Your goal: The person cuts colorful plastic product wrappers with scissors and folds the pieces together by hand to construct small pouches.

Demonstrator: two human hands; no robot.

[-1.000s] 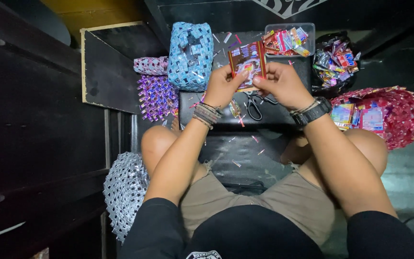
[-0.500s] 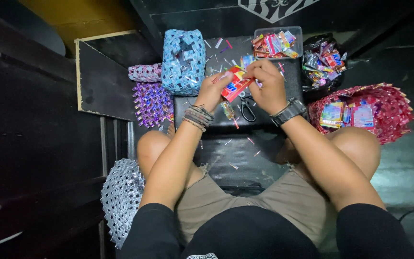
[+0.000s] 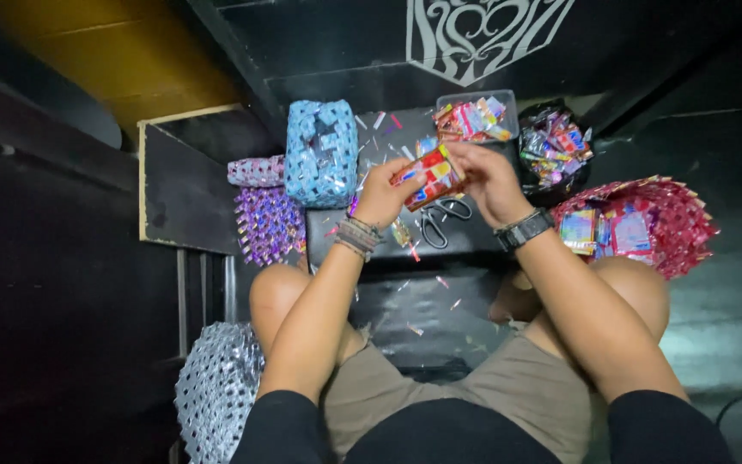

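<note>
small red, yellow and blue foil wrapper (image 3: 429,174), flat, tilted, above the dark table (image 3: 474,245)

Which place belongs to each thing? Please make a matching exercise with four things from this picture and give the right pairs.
Things:
1. scissors
2. blue woven bag
3. silver woven bag
4. red woven basket

Places:
A. beside the person's right knee
B. low down, beside the person's left leg
C. on the black board, just under the two hands
D. at the far left part of the board, next to the purple woven piece

Pairs: 1-C, 2-D, 3-B, 4-A
</note>
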